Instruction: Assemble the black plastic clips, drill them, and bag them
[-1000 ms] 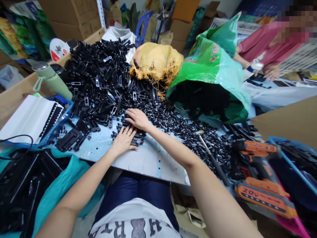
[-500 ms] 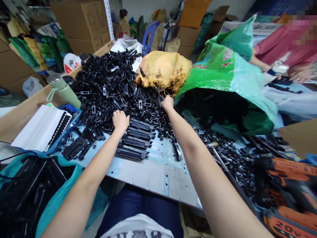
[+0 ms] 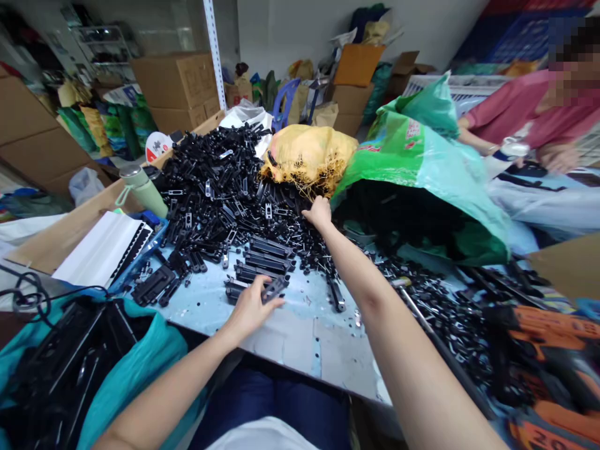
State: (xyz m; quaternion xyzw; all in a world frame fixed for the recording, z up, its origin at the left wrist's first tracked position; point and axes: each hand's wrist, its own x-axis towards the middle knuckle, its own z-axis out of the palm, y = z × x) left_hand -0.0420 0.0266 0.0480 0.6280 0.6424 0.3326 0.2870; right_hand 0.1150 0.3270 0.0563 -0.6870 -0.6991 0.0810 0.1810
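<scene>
Here, long black bars [image 3: 262, 262] (neatly stacked)

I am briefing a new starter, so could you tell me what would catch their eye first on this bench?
First, the big heap of black plastic parts at the back left of the worktable. Behind it lie a yellow mesh sack and an open green bag. The left hand grips a black strip from the laid-out row, and the right hand reaches into the heap.

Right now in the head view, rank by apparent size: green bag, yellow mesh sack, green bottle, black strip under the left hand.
1. green bag
2. yellow mesh sack
3. green bottle
4. black strip, smallest, though partly covered by the left hand.
</scene>
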